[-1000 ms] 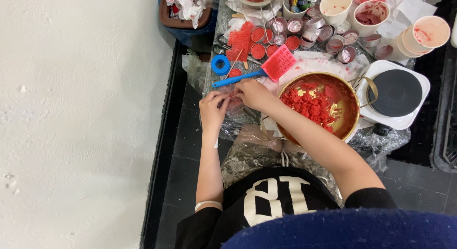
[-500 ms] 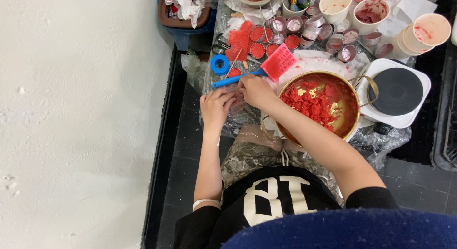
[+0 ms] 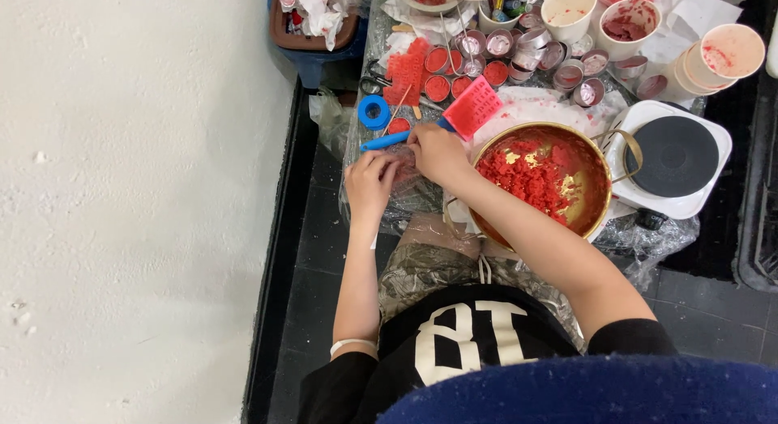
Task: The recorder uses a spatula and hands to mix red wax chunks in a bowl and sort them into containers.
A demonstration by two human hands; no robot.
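Both hands, left (image 3: 369, 181) and right (image 3: 438, 153), seemingly pinch something small beside the brass bowl (image 3: 596, 161).

Setting: small home craft workspace, low table wrapped in clear plastic sheeting (image 3: 405, 201), set on dark floor tiles (image 3: 316, 254) beside a white plastered wall (image 3: 138, 205). Evidence: round brass-coloured pan of red crumbled wax-like material (image 3: 541, 181); white single electric hotplate with black top (image 3: 674, 157); rows of small round metal tins, some filled red (image 3: 486, 55); stained paper cups (image 3: 725, 55); blue tape roll (image 3: 374, 112).
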